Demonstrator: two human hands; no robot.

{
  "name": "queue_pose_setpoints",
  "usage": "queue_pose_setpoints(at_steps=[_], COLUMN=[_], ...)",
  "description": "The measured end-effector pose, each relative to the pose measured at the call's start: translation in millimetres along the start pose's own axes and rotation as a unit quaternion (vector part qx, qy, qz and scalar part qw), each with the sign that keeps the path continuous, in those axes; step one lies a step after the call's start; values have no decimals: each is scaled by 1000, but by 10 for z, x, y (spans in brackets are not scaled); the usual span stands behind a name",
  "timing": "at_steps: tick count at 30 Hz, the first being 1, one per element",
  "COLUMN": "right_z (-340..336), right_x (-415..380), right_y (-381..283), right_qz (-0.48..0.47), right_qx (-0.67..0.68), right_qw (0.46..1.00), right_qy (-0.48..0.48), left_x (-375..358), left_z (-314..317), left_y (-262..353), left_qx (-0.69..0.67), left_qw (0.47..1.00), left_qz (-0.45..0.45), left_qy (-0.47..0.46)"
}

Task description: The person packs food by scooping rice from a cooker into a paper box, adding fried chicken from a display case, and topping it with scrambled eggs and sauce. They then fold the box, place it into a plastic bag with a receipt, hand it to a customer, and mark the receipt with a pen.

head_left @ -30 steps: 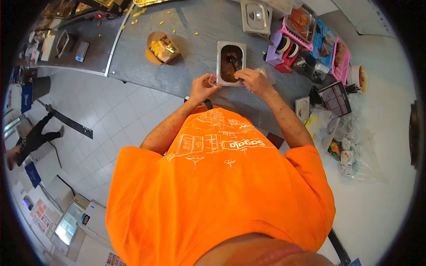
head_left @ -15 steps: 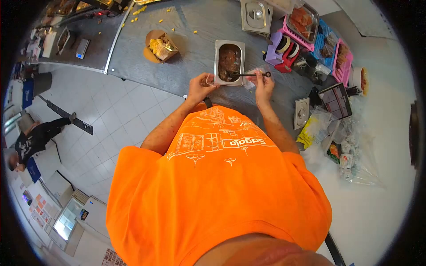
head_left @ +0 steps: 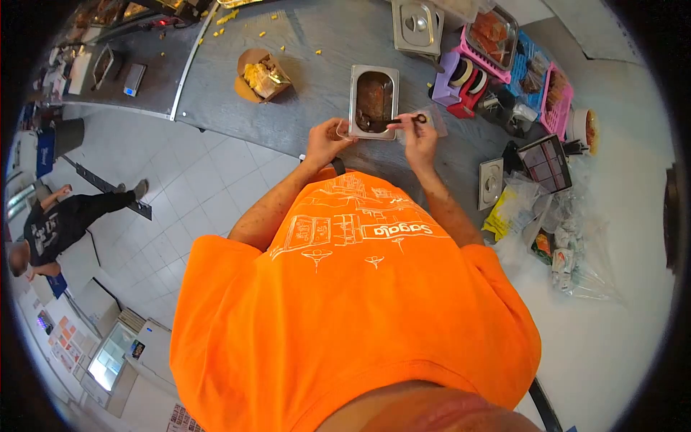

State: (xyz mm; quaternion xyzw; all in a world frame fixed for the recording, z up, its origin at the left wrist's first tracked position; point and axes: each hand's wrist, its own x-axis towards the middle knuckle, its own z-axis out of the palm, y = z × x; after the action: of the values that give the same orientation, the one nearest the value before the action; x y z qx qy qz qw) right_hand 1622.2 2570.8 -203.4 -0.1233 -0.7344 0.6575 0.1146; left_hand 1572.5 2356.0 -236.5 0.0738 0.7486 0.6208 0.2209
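At the grey counter point(head_left: 317, 79), the left hand point(head_left: 326, 146) holds a small clear cup point(head_left: 343, 130) beside the near left corner of a metal container point(head_left: 394, 90) of dark sauce point(head_left: 374, 93). The right hand point(head_left: 419, 142) grips a black spoon point(head_left: 422, 118) reaching into it. White lettering on the orange shirt point(head_left: 353, 295) appears to read "Sagaja"; print on another person's dark shirt point(head_left: 54, 230) is too small to read.

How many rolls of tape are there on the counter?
2: one roll sits in the purple dispenser, the other roll in the red dispenser beside it. More may be hidden among the clutter.
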Motion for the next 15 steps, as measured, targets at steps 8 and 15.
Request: queue_pose_setpoints(at_steps=[8, 15], right_z=[-58, -182], right_x=[113, 26], right_y=[257, 542], right_qz=[100, 224], right_qx=[103, 234], right_qw=[984, 919], right_qy=[106, 223], left_x=[3, -2], left_z=[1, -52], left_y=[-51, 8], left_qx=[-26, 8], left_qw=[1000, 1000], left_qz=[2, -4], left_qy=[-2, -6])
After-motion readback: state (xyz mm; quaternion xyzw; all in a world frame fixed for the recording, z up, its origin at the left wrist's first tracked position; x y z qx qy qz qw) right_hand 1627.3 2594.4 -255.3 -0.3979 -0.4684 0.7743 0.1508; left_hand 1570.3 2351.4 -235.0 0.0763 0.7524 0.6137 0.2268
